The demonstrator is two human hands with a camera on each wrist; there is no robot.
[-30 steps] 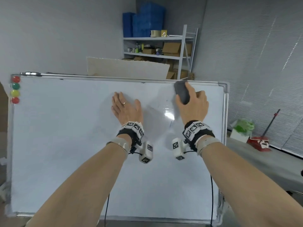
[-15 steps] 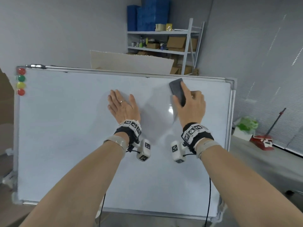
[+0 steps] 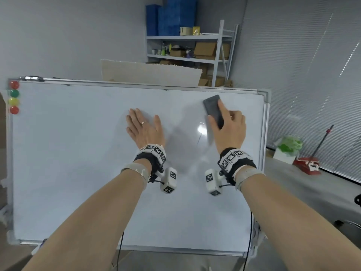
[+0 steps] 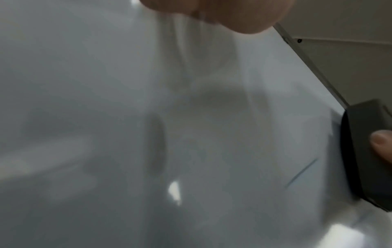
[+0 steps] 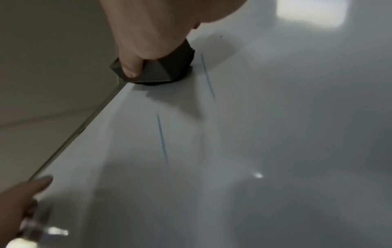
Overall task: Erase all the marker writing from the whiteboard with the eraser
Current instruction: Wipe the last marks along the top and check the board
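Whiteboard (image 3: 78, 153) looks mostly clean, eraser (image 3: 213, 110) at 1 o'clock near top edge, right hand (image 3: 228, 130) fingers curled round it, left hand (image 3: 143, 128) flat, fingers straight on board; thin blue strokes (image 5: 162, 139) left below eraser.

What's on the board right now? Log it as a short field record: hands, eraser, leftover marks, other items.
left hand: flat on the whiteboard, fingers straight
right hand: grips the eraser
eraser: dark block, pressed to the board near its upper right corner
leftover marks: two thin blue strokes close to the eraser
magnets: red, green, yellow, red, in a column at the upper left edge
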